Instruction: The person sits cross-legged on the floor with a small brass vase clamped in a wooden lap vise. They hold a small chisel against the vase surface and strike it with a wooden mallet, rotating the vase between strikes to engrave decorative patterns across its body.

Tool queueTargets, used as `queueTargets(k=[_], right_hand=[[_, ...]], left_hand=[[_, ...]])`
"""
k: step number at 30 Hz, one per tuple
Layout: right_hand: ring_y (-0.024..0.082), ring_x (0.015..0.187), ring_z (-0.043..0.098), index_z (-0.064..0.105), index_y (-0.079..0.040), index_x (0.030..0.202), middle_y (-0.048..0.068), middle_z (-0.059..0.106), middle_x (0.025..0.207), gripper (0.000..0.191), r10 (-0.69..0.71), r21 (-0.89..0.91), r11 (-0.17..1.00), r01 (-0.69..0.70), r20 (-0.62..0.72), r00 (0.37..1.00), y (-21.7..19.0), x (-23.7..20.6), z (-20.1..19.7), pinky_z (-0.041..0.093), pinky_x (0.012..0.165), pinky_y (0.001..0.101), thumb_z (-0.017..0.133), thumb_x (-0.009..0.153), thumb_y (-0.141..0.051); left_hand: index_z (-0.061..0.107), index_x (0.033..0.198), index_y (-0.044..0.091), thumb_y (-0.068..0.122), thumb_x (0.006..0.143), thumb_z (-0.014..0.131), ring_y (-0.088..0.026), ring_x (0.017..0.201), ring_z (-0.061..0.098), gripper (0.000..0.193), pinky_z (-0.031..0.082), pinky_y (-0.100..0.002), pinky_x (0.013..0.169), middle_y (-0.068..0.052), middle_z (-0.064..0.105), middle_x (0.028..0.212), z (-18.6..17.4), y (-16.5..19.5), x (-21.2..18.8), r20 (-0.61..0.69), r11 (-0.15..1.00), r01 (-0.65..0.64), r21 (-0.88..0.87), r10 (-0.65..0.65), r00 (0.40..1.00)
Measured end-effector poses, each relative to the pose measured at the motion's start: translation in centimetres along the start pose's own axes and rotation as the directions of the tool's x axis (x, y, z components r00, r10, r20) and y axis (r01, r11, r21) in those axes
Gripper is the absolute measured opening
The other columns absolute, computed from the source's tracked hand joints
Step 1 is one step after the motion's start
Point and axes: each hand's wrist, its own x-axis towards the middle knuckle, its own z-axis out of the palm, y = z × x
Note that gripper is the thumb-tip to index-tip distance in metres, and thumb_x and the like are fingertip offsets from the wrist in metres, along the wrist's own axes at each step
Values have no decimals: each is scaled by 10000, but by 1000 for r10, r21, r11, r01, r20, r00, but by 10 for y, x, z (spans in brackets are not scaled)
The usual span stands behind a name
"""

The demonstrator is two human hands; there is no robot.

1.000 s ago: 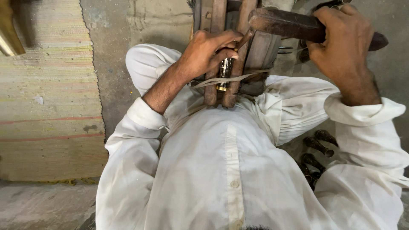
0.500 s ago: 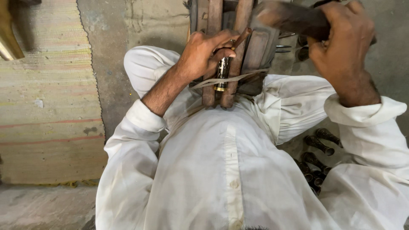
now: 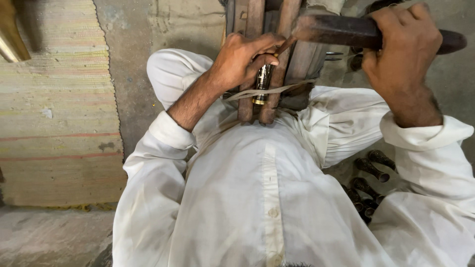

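The floor (image 3: 133,64) is rough grey concrete, stained and patchy. A woven mat (image 3: 54,109) with faded stripes of green, yellow and red covers its left part, its lower edge frayed. A pale concrete step (image 3: 44,237) runs along the bottom left. Several dark cylindrical pieces (image 3: 368,170) lie on the ground at right. Light is soft and even.

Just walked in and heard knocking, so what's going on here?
A person in a white shirt sits on the floor. The left hand steadies a small dark, brass-banded tool against upright wooden slats. The right hand grips a dark wooden mallet beside them. More dark pieces lie on the floor.
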Motion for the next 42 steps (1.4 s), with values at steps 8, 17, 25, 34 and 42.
queueTargets(k=[8, 17, 25, 34, 42], right_hand=[[226, 851, 547, 673, -35, 1080, 85, 665, 983, 299, -43, -154, 987, 41, -9, 999, -3, -7, -5, 440, 804, 337, 717, 799, 60], [238, 887, 556, 655, -11, 1112, 97, 668, 1015, 292, 60, 37, 998, -59, -21, 998, -3, -11, -8, 434, 797, 341, 680, 833, 71], [226, 829, 606, 684, -54, 1031, 64, 683, 893, 230, 38, -140, 990, -21, 120, 992, -15, -12, -19, 460, 783, 349, 795, 835, -10], [229, 822, 584, 691, -7, 1093, 96, 660, 926, 241, 100, 60, 993, -101, 21, 995, -8, -30, 3, 434, 767, 348, 741, 859, 25], [249, 843, 554, 678, -35, 1088, 90, 647, 938, 308, -47, -162, 986, 39, -51, 998, -18, -18, -17, 412, 752, 345, 702, 790, 42]], left_hand=[[639, 1322, 64, 178, 985, 781, -235, 912, 800, 383, 632, -351, 758, -112, 795, 991, 2, -1, 0, 27, 1000, -15, 18, 14, 1000], [617, 1331, 56, 148, 971, 801, -235, 959, 794, 414, 638, -348, 792, -106, 799, 1029, 5, -8, -4, 51, 1000, -1, 3, 1, 999], [600, 1363, 59, 100, 1013, 784, -241, 1062, 791, 397, 665, -350, 912, -104, 789, 1127, 3, -11, -8, -8, 989, -60, -134, 60, 998], [634, 1289, 84, 113, 987, 796, -252, 920, 799, 344, 632, -358, 742, -109, 797, 1019, 2, -2, -10, 101, 997, -76, -7, 77, 992], [627, 1298, 71, 82, 978, 777, -230, 880, 803, 353, 637, -344, 720, -94, 796, 999, 3, -5, -10, 78, 996, -89, -1, 89, 993]])
